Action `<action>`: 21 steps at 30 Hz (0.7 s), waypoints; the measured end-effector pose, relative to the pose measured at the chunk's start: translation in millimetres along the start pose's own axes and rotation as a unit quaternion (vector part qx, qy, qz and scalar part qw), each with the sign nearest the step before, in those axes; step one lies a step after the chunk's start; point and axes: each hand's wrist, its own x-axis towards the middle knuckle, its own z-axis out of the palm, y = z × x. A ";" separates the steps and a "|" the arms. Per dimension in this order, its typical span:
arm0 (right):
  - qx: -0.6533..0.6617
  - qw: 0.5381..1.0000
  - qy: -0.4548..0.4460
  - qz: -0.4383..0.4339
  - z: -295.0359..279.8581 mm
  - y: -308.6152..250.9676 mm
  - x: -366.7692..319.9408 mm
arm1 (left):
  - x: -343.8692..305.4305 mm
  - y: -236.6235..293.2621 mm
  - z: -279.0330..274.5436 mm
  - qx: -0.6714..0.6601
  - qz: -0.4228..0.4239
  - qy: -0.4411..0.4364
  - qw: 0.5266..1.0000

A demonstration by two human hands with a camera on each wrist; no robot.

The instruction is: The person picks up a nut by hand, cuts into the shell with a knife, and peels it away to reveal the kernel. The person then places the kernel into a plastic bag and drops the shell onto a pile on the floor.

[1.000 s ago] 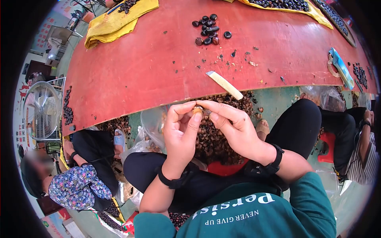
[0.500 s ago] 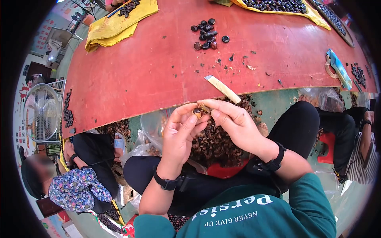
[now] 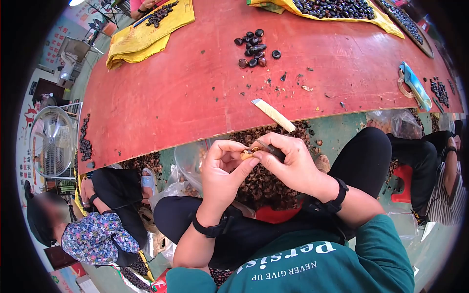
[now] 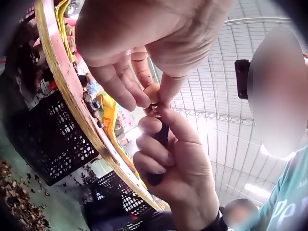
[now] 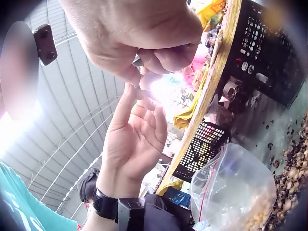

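My left hand (image 3: 221,168) pinches a small, partly peeled nut (image 3: 247,155) between thumb and fingertips, its pale yellowish side showing. My right hand (image 3: 293,163) is right against it, with a dark-handled small knife (image 3: 274,151) gripped in its fingers. The left wrist view shows the knife's black handle (image 4: 164,135) within the curled right fingers, and the nut (image 4: 152,92) just above the right thumb tip. In the right wrist view the left hand (image 5: 136,139) reaches up to the right fingertips, which mostly hide the nut.
Dark glossy nuts (image 3: 255,49) lie grouped on the red table (image 3: 185,88), beside shell scraps and a cream-handled blade (image 3: 273,115) at the near edge. Brown shells (image 3: 264,183) cover the floor below. A clear bag (image 5: 236,187) holds pale kernels. Another person (image 3: 100,234) sits at left.
Both hands have dipped slightly and turned. The nut's dark face showed upward half a second ago; its pale side shows now. The dark knife has come into view in the right hand.
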 end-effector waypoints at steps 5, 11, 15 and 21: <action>-0.009 0.999 0.006 -0.039 -2.8 -0.5 0.1 | -3.5 11.5 -5.4 0.136 0.004 -0.040 0.990; 0.023 0.999 -0.043 -0.019 -9.3 -5.6 0.6 | 1.5 15.5 -8.6 0.193 0.054 -0.051 0.978; 0.006 0.997 -0.071 0.002 -13.1 -8.4 0.9 | -0.4 19.8 -8.0 0.228 0.064 -0.069 0.969; -0.034 0.998 -0.053 -0.003 -11.6 -8.1 -2.3 | -2.9 16.9 -12.2 0.212 0.023 -0.081 0.974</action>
